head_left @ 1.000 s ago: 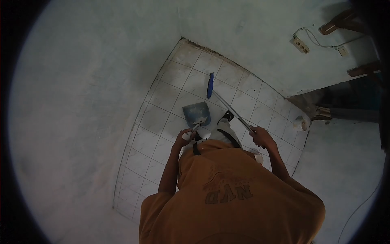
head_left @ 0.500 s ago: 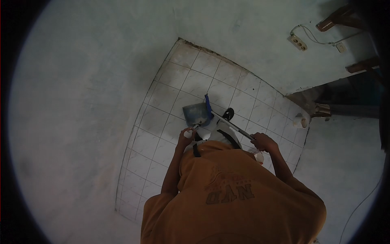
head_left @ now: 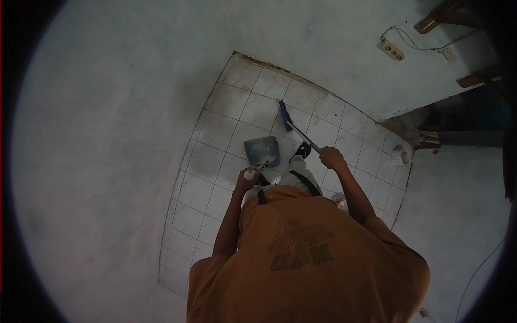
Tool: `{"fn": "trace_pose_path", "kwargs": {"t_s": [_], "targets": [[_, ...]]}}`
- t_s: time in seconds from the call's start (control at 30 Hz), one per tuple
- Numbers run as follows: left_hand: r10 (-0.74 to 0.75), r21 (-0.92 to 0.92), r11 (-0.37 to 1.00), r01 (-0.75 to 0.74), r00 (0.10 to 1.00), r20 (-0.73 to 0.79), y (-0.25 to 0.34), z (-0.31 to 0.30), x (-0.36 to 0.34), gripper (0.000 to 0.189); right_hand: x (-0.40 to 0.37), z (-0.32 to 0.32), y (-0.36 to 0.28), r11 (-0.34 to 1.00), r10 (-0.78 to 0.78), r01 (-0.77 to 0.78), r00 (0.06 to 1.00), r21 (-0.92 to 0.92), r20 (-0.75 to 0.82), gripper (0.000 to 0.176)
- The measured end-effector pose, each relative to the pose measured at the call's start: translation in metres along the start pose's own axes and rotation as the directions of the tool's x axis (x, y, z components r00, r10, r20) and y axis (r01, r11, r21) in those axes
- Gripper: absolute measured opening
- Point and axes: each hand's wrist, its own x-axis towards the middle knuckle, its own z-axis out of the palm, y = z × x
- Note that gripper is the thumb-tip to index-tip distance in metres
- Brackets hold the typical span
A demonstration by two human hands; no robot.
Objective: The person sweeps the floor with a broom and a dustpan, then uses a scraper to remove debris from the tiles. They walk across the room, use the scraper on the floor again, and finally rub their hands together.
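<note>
My left hand (head_left: pixel 246 179) is closed round the short handle of a blue-grey dustpan (head_left: pixel 262 149). The pan rests on the tiled floor ahead of my feet, with some pale debris showing near its handle end. My right hand (head_left: pixel 333 157) grips the grey pole of a broom (head_left: pixel 304 137). Its blue head (head_left: pixel 285 116) touches or hovers just over the tiles, beyond the dustpan and to its right, apart from it. A white roundish thing shows at my left hand; what it is I cannot make out.
White tiles (head_left: pixel 215 126) meet pale walls along dirty edges. A white container (head_left: pixel 399 155) stands by the right wall, and another roundish container (head_left: pixel 339 201) is partly hidden beside my body. A power strip (head_left: pixel 391 50) hangs on the far wall near wooden brackets (head_left: pixel 439 15).
The broom head has moved from the dustpan's right edge outward, away from me, onto the tiles. My right hand has gone forward with the pole. The dustpan has barely moved.
</note>
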Motion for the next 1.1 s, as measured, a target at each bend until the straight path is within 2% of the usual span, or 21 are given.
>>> {"fn": "trace_pose_path", "kwargs": {"t_s": [0.1, 0.17, 0.2, 0.27, 0.4, 0.47, 0.57, 0.7, 0.77, 0.87, 0.9, 0.97, 1.0, 1.03, 1.07, 1.1], "targets": [[-0.05, 0.012, 0.999, 0.049, 0.997, 0.055, 0.004, -0.005, 0.004, 0.016, 0.025, -0.002, -0.037, 0.996, 0.07, -0.073, 0.996, 0.049, 0.047, 0.02], [-0.108, 0.021, 0.994, 0.107, 0.99, 0.085, 0.014, -0.009, 0.005, 0.016, 0.05, 0.022, -0.038, 0.999, -0.022, 0.02, 0.999, -0.041, -0.031, 0.019], [-0.11, 0.021, 0.994, 0.108, 0.991, 0.081, 0.012, -0.009, 0.004, 0.016, 0.052, 0.022, -0.042, 0.999, -0.026, 0.025, 0.999, -0.043, -0.031, 0.019], [-0.084, -0.009, 0.996, 0.085, 0.993, 0.087, 0.009, -0.009, 0.002, 0.015, 0.056, 0.022, -0.048, 0.972, -0.163, 0.142, 0.981, -0.188, -0.106, 0.017], [-0.078, -0.062, 0.994, 0.085, 0.991, 0.11, 0.012, -0.008, -0.003, 0.013, 0.062, 0.007, -0.057, 0.954, -0.208, 0.181, 0.973, -0.239, -0.096, 0.014], [-0.014, -0.037, 0.999, 0.019, 0.994, 0.111, 0.006, -0.006, -0.004, 0.012, 0.07, -0.002, -0.067, 0.945, -0.194, 0.171, 0.979, -0.28, -0.058, 0.014], [-0.083, -0.003, 0.996, 0.084, 0.99, 0.114, 0.016, -0.008, -0.006, 0.012, 0.08, 0.0, -0.081, 0.925, -0.237, 0.206, 0.97, -0.318, -0.061, 0.015], [-0.067, -0.043, 0.996, 0.073, 0.989, 0.131, 0.009, -0.007, -0.005, 0.013, 0.068, -0.005, -0.095, 0.87, -0.295, 0.29, 0.954, -0.398, 0.052, 0.013], [-0.117, 0.008, 0.993, 0.116, 0.989, 0.096, 0.014, -0.008, -0.002, 0.013, 0.052, -0.003, -0.098, 0.765, -0.406, 0.422, 0.902, -0.486, 0.145, 0.011], [-0.149, 0.063, 0.988, 0.142, 0.981, 0.121, 0.01, -0.015, 0.002, 0.014, 0.02, -0.012, -0.093, 0.798, -0.471, 0.46, 0.879, -0.39, 0.072, 0.011], [-0.148, 0.061, 0.988, 0.141, 0.982, 0.12, 0.005, -0.015, 0.002, 0.014, 0.015, -0.02, -0.087, 0.797, -0.471, 0.46, 0.879, -0.392, 0.072, 0.011], [0.017, 0.099, 0.995, -0.026, 0.995, 0.094, -0.007, -0.013, 0.002, 0.016, 0.002, -0.041, -0.071, 0.797, -0.408, 0.449, 0.893, -0.403, 0.187, 0.016], [0.018, 0.098, 0.995, -0.027, 0.995, 0.094, -0.005, -0.014, 0.001, 0.016, -0.009, -0.063, -0.063, 0.832, -0.374, 0.426, 0.904, -0.356, 0.207, 0.016], [-0.065, 0.06, 0.996, 0.059, 0.993, 0.102, 0.002, -0.015, 0.0, 0.017, -0.016, -0.081, -0.051, 0.863, -0.341, 0.4, 0.912, -0.308, 0.229, 0.016], [-0.146, 0.021, 0.989, 0.145, 0.983, 0.112, 0.007, -0.016, -0.001, 0.017, -0.012, -0.08, -0.029, 0.89, -0.237, 0.327, 0.927, -0.318, 0.29, 0.027], [-0.146, 0.021, 0.989, 0.145, 0.983, 0.114, 0.008, -0.017, -0.002, 0.017, -0.026, -0.098, -0.019, 0.921, -0.225, 0.303, 0.927, -0.245, 0.301, 0.038]]}}
